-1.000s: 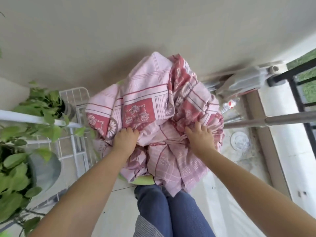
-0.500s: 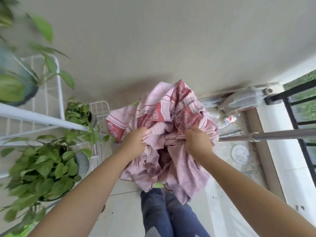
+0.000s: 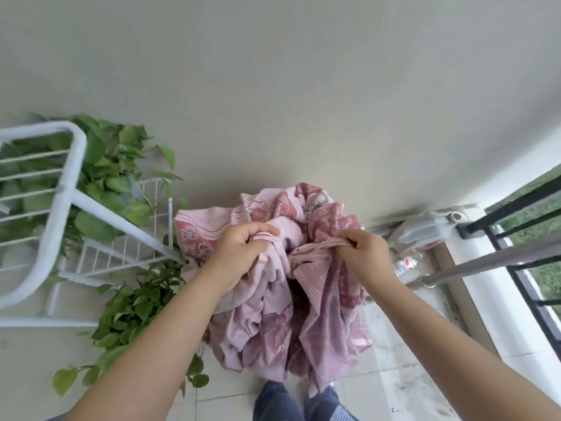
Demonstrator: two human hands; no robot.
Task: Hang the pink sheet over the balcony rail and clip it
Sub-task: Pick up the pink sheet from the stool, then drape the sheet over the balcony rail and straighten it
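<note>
The pink sheet, patterned in red and white, hangs bunched in front of me above my legs. My left hand grips a fold of it on the left side of the bundle. My right hand pinches a gathered edge on the right side, knuckles up. A metal rail runs in from the right, ending close beside my right hand. The black balcony railing stands at the far right edge. No clip is in sight.
A white wire rack with leafy green plants fills the left side. A plain wall lies ahead. A plastic bottle and grey clutter sit on the floor by the white balcony ledge. Tiled floor below.
Both hands have regripped the sheet and pulled its folds apart, so more cloth now hangs down loose. The view has tilted and the rack has come closer on the left.
</note>
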